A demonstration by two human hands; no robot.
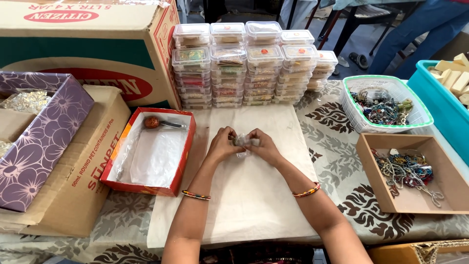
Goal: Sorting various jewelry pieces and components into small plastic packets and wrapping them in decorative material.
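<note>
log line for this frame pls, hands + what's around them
left hand: on small clear packet | right hand: on same packet | under: cream cloth | left: red box | behind: stacked clear containers

Small clear packet (243, 142): mostly covered by fingers (229, 138) of both hands; contents too small to tell. Big cardboard box (88, 44): cut off at top and left edge. Purple flowered box (44, 137): left part out of frame. Teal bin (439, 105): cut by right edge. Clear lidded containers (244, 63): contents too small to tell. Person at top right: legs only, rest cut off.
</note>
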